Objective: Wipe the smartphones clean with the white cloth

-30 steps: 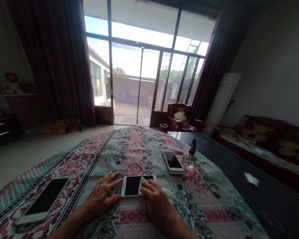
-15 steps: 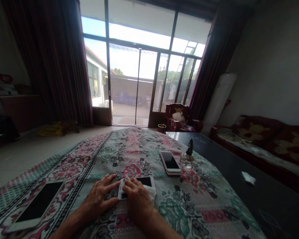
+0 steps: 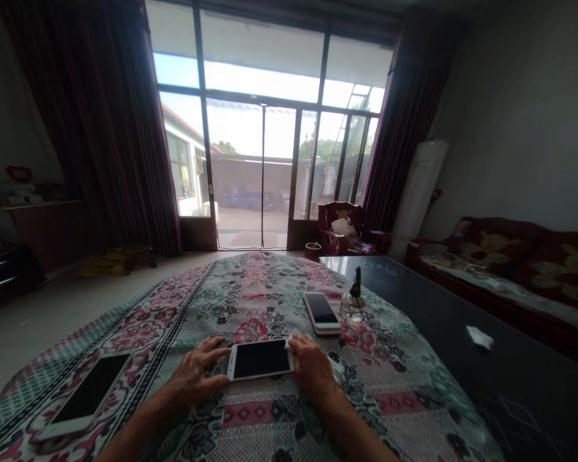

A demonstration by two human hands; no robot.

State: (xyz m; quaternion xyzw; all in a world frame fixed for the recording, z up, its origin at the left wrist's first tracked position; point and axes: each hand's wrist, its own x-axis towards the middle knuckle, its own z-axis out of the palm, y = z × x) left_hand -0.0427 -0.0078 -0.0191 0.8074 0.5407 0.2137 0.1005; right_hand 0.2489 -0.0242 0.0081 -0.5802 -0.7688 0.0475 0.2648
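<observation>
A white phone point(image 3: 262, 359) with a dark screen lies sideways on the flowered tablecloth point(image 3: 255, 414). My left hand point(image 3: 197, 369) rests at its left end, fingers spread, with the index finger and thumb by the two corners. My right hand point(image 3: 313, 366) is closed on a white tissue point(image 3: 336, 369) at the phone's right end. Part of the tissue shows by the fingertips and part beyond the hand; the rest is hidden under the palm. Farther off, another phone point(image 3: 322, 313) lies face up. A third white phone point(image 3: 89, 394) lies at the left.
Beside the far phone stands a clear glass object with a black upright top point(image 3: 356, 289). A dark glossy table point(image 3: 443, 321) adjoins on the right, bearing a crumpled white piece point(image 3: 480, 337). Beyond are a wooden armchair point(image 3: 340, 228), a sofa point(image 3: 501, 256) and glass doors point(image 3: 255, 179).
My right hand has slid right with the tissue, from the middle of the phone to its right end, uncovering the screen. My left hand has stayed at the left end.
</observation>
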